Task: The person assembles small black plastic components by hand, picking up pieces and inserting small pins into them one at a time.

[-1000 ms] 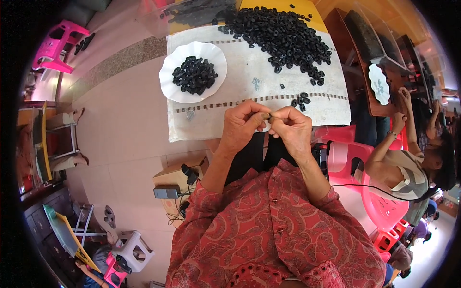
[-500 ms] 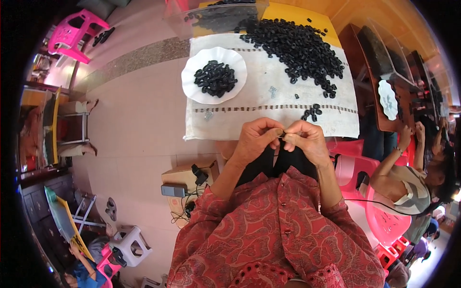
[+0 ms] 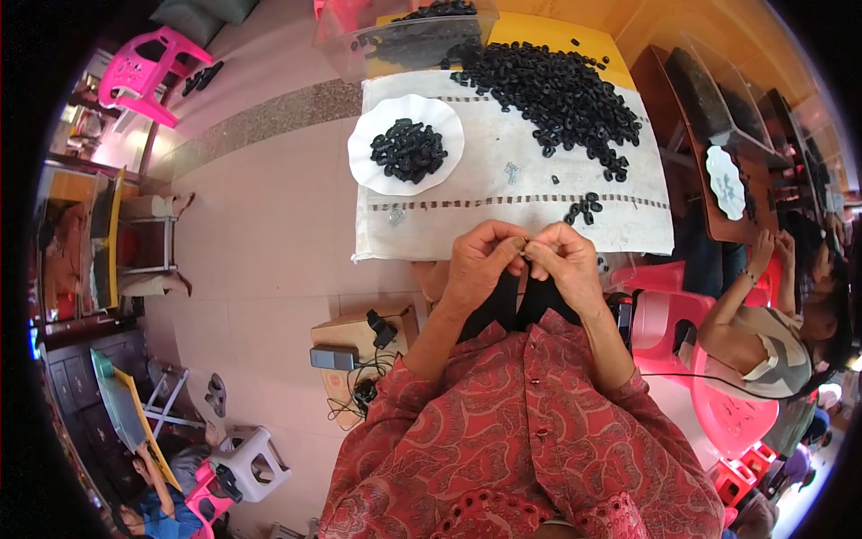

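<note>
Head view: fingertips meet more closely over the same fine handwork

The bare left hand [image 3: 485, 262] and bare right hand [image 3: 567, 265] are slightly nearer at their fingertips than half a second ago, still held just off the front edge of the white cloth [image 3: 467, 175] covering the worktop [image 3: 514, 29]. Each grip is pressed together, thumb against forefinger, pinching a tiny item [image 3: 525, 252] between them; it is too small to identify.

The small black ring-like pieces [image 3: 557, 101] remain heaped at the back right, and a small cluster of black pieces [image 3: 584, 211] lies near the right hand. The white scallop-edged plate [image 3: 364, 139] bears its own black pile [image 3: 409, 151], with no visible gain. The work therefore seems to be continuing at the fingertips, its result not yet set down.
</note>
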Tool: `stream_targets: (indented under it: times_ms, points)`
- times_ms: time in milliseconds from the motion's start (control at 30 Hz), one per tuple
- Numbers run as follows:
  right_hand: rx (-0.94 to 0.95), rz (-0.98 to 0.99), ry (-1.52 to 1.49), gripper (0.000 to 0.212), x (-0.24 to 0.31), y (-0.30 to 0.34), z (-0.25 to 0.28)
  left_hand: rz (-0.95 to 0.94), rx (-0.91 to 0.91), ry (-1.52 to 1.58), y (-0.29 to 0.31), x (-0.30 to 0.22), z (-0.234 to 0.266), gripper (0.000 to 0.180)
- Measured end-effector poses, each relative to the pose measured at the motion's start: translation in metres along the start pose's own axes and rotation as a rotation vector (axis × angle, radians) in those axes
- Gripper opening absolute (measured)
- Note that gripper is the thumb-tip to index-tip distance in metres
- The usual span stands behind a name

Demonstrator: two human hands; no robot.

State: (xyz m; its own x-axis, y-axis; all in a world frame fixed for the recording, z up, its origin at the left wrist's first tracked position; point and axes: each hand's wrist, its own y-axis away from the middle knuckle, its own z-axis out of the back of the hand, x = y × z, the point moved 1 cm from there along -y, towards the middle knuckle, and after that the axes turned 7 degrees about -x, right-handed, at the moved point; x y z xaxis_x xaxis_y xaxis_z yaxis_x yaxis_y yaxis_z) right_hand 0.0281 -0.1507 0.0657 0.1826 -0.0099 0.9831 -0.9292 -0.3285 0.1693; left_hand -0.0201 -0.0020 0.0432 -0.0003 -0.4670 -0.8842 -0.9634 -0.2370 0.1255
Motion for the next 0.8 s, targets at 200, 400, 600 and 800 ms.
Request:
stream_targets:
  times_ms: [200, 400, 600, 800]
  points:
    - [-0.049, 0.052, 0.153, 0.014, -0.006, 0.005, -0.006, -0.312, -0.296, -0.388, -0.034, -0.029, 0.03, 0.01]
    - [-0.081, 0.057, 0.201, 0.016, -0.026, 0.012, -0.004, -0.614, -0.41, -0.869, -0.072, -0.066, 0.061, 0.012]
    - [-0.093, 0.014, 0.185, 0.018, -0.031, 0.014, -0.003, -0.951, -0.431, -1.087, -0.085, -0.048, 0.054, 0.01]
    - [-0.035, 0.061, 0.21, 0.02, -0.037, 0.014, -0.006, -0.862, -0.172, -1.126, -0.095, 0.005, 0.015, 0.012]
